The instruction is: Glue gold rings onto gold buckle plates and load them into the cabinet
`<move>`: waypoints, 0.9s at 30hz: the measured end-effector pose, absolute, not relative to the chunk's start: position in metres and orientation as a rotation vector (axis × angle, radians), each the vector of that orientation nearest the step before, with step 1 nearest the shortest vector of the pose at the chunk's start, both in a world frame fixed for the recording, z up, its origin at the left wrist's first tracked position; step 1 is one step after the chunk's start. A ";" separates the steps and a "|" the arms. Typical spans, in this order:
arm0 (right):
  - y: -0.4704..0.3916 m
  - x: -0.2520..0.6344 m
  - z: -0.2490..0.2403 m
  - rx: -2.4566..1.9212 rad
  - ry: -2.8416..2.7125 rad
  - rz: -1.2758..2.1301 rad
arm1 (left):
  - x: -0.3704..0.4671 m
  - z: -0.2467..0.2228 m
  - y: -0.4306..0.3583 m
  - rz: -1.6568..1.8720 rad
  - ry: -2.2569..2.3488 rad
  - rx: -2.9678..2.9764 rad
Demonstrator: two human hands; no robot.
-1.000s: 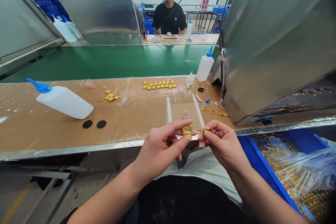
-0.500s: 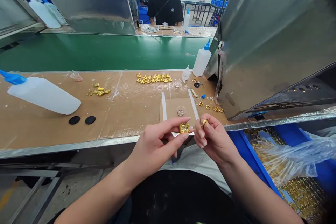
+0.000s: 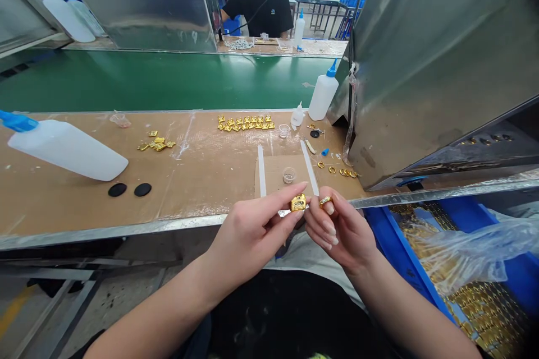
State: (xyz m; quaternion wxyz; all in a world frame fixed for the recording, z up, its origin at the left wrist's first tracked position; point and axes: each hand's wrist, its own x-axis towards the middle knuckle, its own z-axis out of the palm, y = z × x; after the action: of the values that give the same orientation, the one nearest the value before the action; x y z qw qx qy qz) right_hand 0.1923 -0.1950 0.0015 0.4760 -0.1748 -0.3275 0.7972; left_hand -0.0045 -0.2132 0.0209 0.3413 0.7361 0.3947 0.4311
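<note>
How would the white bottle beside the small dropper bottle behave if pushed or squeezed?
The bottle stands taller than it is wide, so a high push might tip it. Its smooth, plastic-looking walls would probably flex slightly.

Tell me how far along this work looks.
Possibly done: the neat rows of gold pieces, though I can't confirm they're finished. In hand: a square gold piece in the left hand, a gold ring in the right hand. Probably left: the loose heap and loose rings.
</note>
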 end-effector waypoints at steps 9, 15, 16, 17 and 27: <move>-0.199 0.190 -0.003 -0.193 -0.709 2.054 | -0.003 0.018 -0.214 1.184 0.999 1.973; -0.199 0.188 -0.008 -0.059 -0.644 2.090 | -0.002 0.017 -0.216 1.177 0.976 1.955; -0.199 0.188 -0.008 -0.053 -0.642 2.092 | -0.002 0.017 -0.216 1.173 0.972 1.951; -0.199 0.188 -0.008 -0.051 -0.641 2.096 | -0.002 0.017 -0.216 1.170 0.970 1.948; -0.201 0.190 -0.011 -0.351 -0.934 1.921 | -0.002 0.020 -0.216 1.134 0.998 1.957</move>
State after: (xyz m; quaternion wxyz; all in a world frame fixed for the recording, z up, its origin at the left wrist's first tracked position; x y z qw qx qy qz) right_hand 0.1902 -0.2012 -0.0110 0.4691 -0.1431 -0.3810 0.7838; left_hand -0.0025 -0.2161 0.0197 0.3285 0.7477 0.3814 0.4331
